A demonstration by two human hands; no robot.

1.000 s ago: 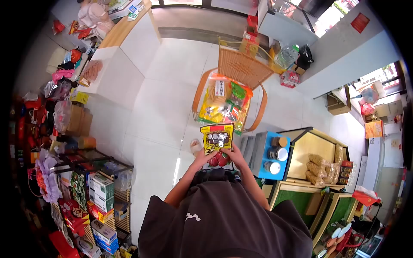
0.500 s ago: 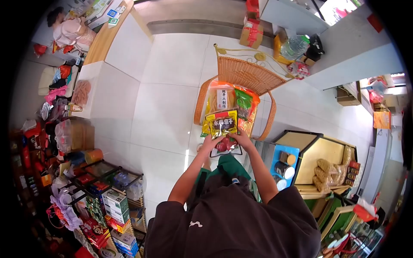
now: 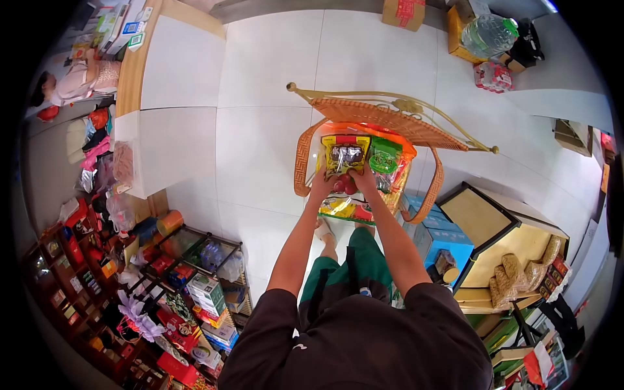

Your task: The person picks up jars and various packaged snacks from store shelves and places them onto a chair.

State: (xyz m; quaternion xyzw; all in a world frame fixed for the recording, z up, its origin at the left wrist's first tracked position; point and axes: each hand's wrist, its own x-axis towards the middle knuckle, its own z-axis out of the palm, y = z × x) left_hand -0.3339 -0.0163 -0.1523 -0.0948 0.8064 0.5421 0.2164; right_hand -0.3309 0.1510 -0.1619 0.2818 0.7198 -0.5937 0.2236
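Observation:
Both my hands grip a yellow snack bag (image 3: 345, 155) with red fruit printed on its lower part. My left hand (image 3: 322, 183) closes on its lower left edge, and my right hand (image 3: 364, 179) on its lower right edge. The bag is over the seat of a wicker chair (image 3: 433, 185); whether it rests on the packs beneath cannot be made out. Beside it on the seat lies a green packet (image 3: 385, 156), and a yellow and red pack (image 3: 346, 208) shows below my hands.
Blue boxes (image 3: 443, 239) stand right of the chair, near a wooden display bin (image 3: 478, 218). A black rack (image 3: 221, 250) with boxes is at lower left. Another person (image 3: 84, 79) is behind the counter (image 3: 133, 65). A large bottle (image 3: 489, 36) stands at upper right.
The snack bag and both hands have moved forward, from in front of the chair to over its seat. The chair now appears nearer, and its white-labelled pack is covered.

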